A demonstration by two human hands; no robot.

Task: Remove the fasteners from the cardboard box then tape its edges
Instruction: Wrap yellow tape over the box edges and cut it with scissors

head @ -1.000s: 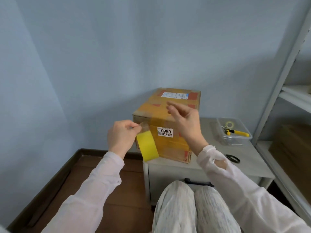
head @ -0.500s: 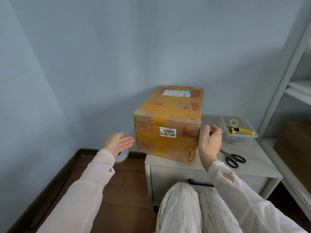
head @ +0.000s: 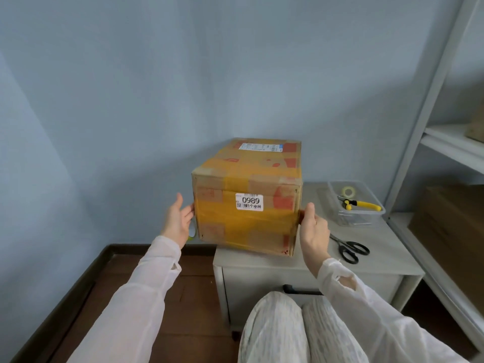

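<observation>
We're seeing the left hand (head: 176,224) spread, fingertips touching the cardboard box (head: 246,226) at its left edge. The right hand (head: 314,231) is lying flat against its right edge, thumb up. The box is sitting on the cabinet (head: 382,265). Scissors (head: 349,248) are lying to its right, with a clear tub (head: 360,217) behind them.
</observation>
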